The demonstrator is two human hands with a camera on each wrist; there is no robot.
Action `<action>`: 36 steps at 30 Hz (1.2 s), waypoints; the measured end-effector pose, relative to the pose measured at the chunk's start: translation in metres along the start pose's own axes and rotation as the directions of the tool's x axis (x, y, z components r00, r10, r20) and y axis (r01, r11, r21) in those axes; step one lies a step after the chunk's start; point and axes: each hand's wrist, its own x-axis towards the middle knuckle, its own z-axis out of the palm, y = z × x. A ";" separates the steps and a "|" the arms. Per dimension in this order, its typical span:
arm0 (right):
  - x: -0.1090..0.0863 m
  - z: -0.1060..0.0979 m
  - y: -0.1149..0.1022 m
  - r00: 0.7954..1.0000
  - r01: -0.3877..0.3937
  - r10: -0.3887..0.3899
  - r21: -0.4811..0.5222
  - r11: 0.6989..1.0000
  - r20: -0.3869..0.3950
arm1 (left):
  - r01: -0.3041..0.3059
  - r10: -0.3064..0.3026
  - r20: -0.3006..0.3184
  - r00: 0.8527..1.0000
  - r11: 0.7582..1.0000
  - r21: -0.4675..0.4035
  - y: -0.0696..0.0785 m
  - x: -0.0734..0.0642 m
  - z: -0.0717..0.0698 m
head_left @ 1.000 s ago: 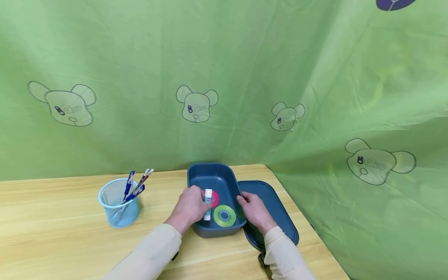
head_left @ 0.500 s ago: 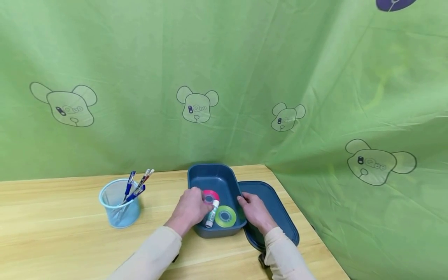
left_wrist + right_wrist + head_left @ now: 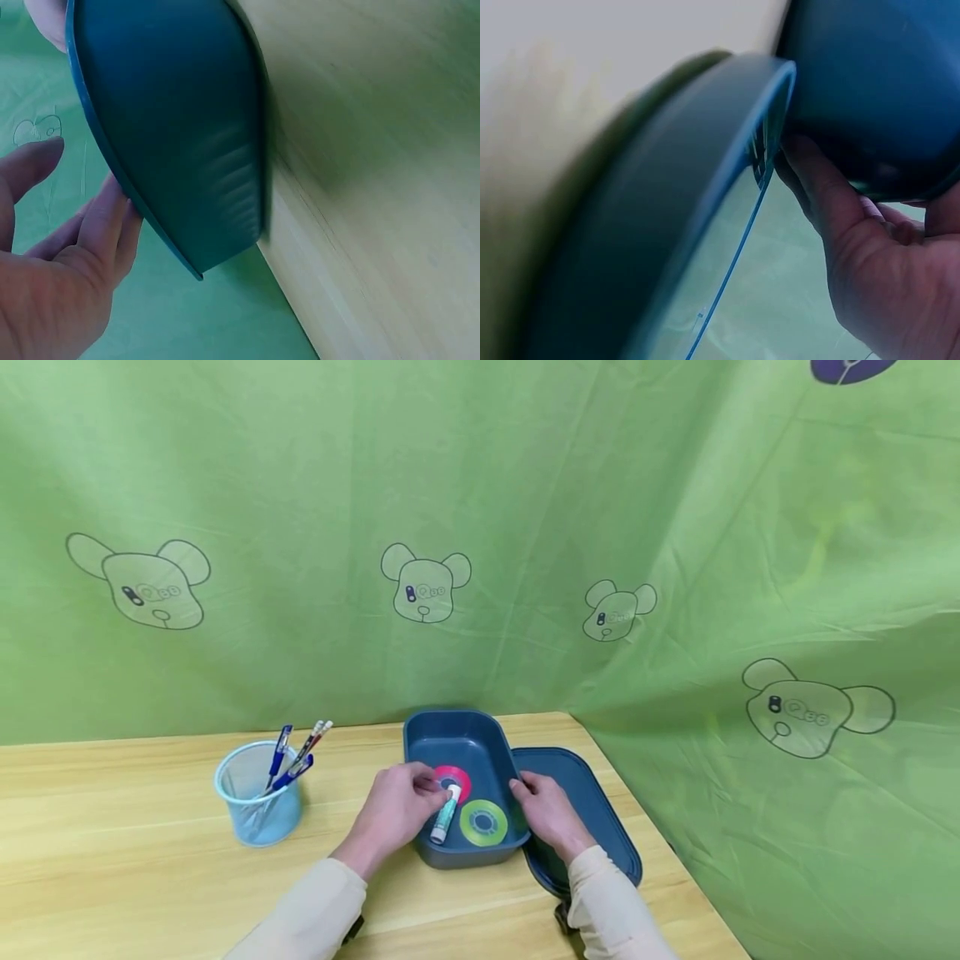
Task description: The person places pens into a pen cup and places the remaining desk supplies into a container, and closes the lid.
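Observation:
A deep dark blue box (image 3: 468, 747) stands uncovered on the table. Inside it are a glue stick (image 3: 444, 821) with a white cap, a roll of pink tape (image 3: 459, 774) and a roll of yellow-green tape (image 3: 483, 823). The cap end of the glue stick overlaps the pink tape. My left hand (image 3: 397, 806) is over the box's left rim, its fingertips near the cap; in the left wrist view its thumb (image 3: 34, 165) stands apart from the fingers. My right hand (image 3: 551, 810) grips the right rim, thumb on the inner side.
The box's dark blue lid (image 3: 607, 827) lies flat on the table to the right, partly under the right hand. A light blue mesh pen cup (image 3: 262, 818) with several pens and pencils stands at the left. A green curtain (image 3: 510, 527) closes off the back and right.
The left hand has let go of the glue stick and drawn back slightly to the left. The glue stick now lies slanted in the box. The right hand keeps its hold on the rim.

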 end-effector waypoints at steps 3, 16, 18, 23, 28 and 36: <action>0.001 0.000 0.000 1.000 -0.002 0.002 0.007 1.000 0.003 | -0.025 0.024 -0.021 0.999 0.999 -0.032 -0.004 -0.001 -0.002; -0.001 -0.006 -0.004 0.999 -0.029 0.030 -0.007 1.000 0.043 | -0.009 -0.017 -0.200 0.980 0.992 -0.128 -0.014 -0.005 -0.008; -0.001 -0.010 -0.005 0.999 -0.020 0.020 -0.010 1.000 0.031 | 0.005 -0.033 -0.219 0.975 0.992 -0.125 -0.016 -0.005 -0.009; -0.002 -0.035 -0.002 1.000 0.013 -0.012 0.006 1.000 -0.007 | 0.034 -0.051 -0.239 0.970 0.997 -0.073 -0.022 -0.001 -0.010; -0.004 -0.071 0.018 1.000 0.010 -0.011 -0.029 1.000 -0.022 | 0.035 -0.041 -0.230 0.972 0.999 -0.028 -0.028 0.002 -0.008; -0.005 -0.112 0.051 0.999 -0.030 0.025 -0.116 0.993 -0.043 | 0.057 -0.067 -0.182 0.981 0.996 -0.064 -0.031 0.002 -0.004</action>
